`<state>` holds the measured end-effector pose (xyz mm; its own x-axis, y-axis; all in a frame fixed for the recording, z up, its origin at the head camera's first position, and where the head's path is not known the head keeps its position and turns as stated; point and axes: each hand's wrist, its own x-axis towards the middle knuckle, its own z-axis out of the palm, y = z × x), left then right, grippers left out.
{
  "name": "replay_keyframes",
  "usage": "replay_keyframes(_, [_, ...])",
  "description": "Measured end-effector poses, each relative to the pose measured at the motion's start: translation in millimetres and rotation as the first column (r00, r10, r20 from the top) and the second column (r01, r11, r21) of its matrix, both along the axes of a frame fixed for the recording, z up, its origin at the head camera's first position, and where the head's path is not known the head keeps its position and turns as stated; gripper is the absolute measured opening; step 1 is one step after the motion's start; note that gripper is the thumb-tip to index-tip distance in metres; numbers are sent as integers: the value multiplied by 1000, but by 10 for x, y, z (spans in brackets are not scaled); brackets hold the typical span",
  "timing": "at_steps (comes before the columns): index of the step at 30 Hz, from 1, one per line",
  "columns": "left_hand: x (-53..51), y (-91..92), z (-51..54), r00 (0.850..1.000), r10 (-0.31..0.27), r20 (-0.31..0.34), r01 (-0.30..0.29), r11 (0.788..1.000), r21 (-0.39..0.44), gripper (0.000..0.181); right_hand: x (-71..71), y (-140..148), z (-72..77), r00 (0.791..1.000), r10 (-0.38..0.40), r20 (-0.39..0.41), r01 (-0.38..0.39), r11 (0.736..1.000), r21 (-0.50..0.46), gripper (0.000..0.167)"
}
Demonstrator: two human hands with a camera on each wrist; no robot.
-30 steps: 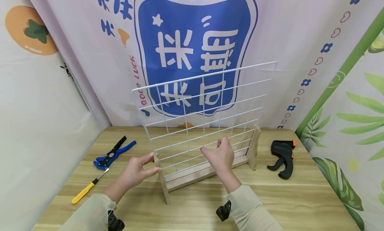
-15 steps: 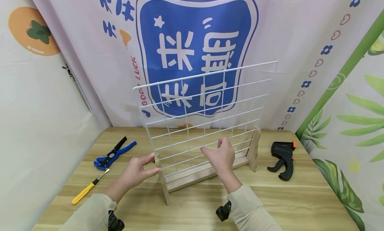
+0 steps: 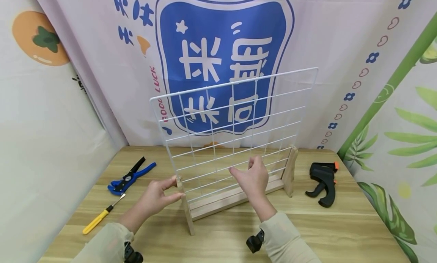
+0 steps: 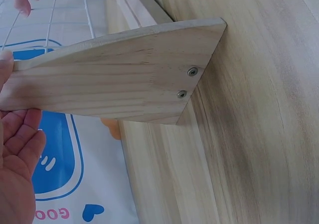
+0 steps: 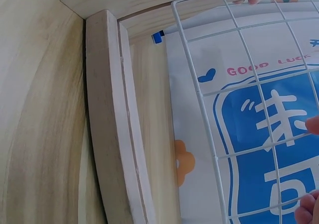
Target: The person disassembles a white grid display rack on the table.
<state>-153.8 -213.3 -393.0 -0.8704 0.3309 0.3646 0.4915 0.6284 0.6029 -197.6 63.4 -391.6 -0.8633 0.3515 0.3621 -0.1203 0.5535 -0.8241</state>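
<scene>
A white wire grid panel (image 3: 233, 120) stands upright between the two side boards of a wooden stand (image 3: 222, 207). In the right wrist view, the grid's bottom wire shows a gap from the stand's grooved rail (image 5: 112, 104). My left hand (image 3: 153, 196) grips the upper end of the left side board (image 4: 114, 74), thumb on one edge and fingers on the other. Two metal screw heads show near that board's lower end. My right hand (image 3: 253, 179) holds the grid low, right of its middle, thumb and curled fingers at the wires; the exact contact is partly hidden.
Blue-handled pliers (image 3: 129, 177) and a yellow-handled screwdriver (image 3: 102, 215) lie on the wooden table (image 3: 218, 244) at the left. A black clamp (image 3: 322, 183) with orange tips lies at the right. A printed cloth (image 3: 341, 35) hangs behind.
The grid sits very slightly higher relative to the stand. Both hands keep their holds. The head view has tilted a little, shifting the surroundings slightly downward.
</scene>
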Motion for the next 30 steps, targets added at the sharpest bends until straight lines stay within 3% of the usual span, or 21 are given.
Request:
replay_keyframes(10, [-41, 6, 7, 999, -17, -33, 17, 1000, 7, 46, -18, 7, 62, 1000, -6, -31, 5, 1000, -8, 52])
replay_keyframes(19, [-13, 2, 21, 1000, -8, 2, 8, 1000, 16, 48, -1, 0, 83, 1000, 1, -28, -1, 1000, -17, 53])
replay_keyframes(30, [-8, -11, -18, 999, -14, -31, 15, 1000, 15, 48, -4, -15, 95, 995, 3, -99, -4, 1000, -12, 53])
